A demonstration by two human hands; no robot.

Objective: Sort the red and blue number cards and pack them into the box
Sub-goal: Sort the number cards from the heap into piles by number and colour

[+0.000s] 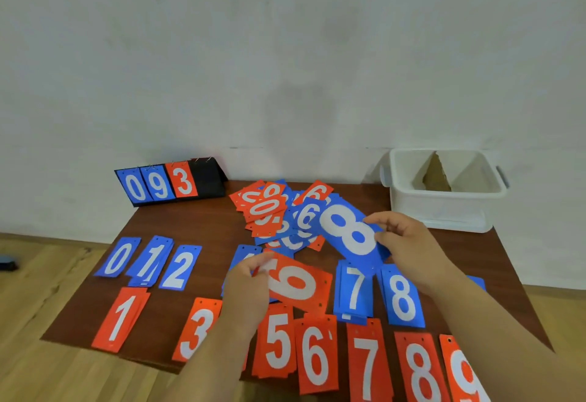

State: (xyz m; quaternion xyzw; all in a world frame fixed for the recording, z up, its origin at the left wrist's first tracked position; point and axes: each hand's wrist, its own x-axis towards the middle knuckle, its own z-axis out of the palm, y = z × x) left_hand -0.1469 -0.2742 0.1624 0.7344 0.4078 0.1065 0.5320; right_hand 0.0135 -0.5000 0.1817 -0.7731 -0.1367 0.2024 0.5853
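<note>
Red 6 card (298, 284) pinched in left hand (247, 287) at table centre, tilted, lifted clear of the rows; blue 8 card (352, 233) gripped by thumb and fingertips of right hand (402, 243), just at 1 o'clock from the red one, also lifted. Both hands closed on a card each, neither set down yet. Sorted so far, blue row: 0 (117, 257), 1 stack (152, 260), 2 (180, 267) at 9 o'clock from the hands; another blue card partly hidden behind left hand, digit not readable; 7 stack (353, 290) and 8 stack (402, 295) at 3 o'clock. Red row nearer the camera: 1 (122, 319), 3 (198, 328), 5 (277, 340), 6 pile (315, 357), 7 (367, 366), 8 (420, 370), 9 (466, 373) cut by frame edge. Gaps visible in both rows, some possibly covered by the forearms. Unsorted heap (279, 211) of mixed red and blue at 12 o'clock, many cards overlapping, count not readable. White box (444, 208) at 2 o'clock on table corner, well apart from the hands, brown divider inside, no cards seen in it. Black scoreboard stand (171, 184) at 10 o'clock showing 0, 9, 3. Judgement: sorting perhaps past halfway, held cards likely bound for matching red 6 and blue 8 piles; heap left to clear, packing not begun.
</note>
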